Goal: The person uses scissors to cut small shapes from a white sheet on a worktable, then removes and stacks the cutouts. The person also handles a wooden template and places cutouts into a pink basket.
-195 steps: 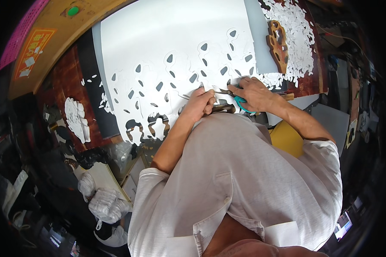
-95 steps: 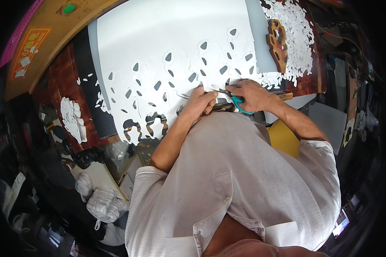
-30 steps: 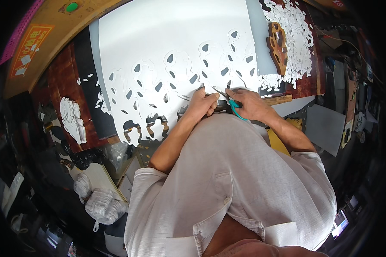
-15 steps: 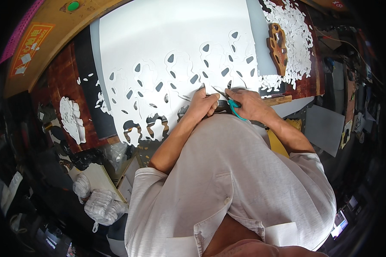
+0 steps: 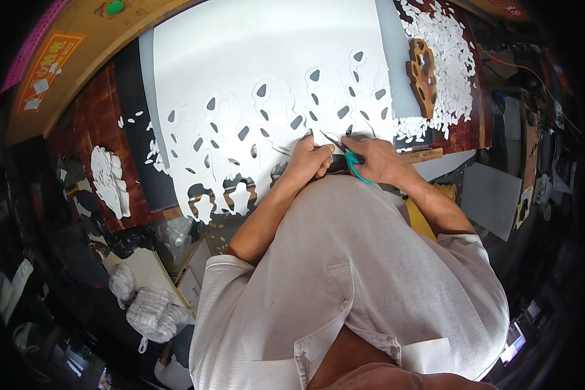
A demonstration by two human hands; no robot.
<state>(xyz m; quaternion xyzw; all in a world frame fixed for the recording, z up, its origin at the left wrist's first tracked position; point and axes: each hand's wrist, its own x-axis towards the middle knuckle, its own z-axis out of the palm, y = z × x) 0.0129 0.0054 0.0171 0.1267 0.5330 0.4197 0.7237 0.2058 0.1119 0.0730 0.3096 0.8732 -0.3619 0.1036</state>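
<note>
On the tabletop (image 5: 92,117), the perforated white sheet (image 5: 266,58) is lying, looking light, bendy, tearable; its uncut areas are probably offering the surest hold. Left hand (image 5: 311,161) is pinching its near edge, right hand (image 5: 378,158) is gripping teal-handled scissors (image 5: 351,160)!

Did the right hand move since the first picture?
Yes: the right hand has moved a little toward the shirt, away from the brown block with holes.
</note>
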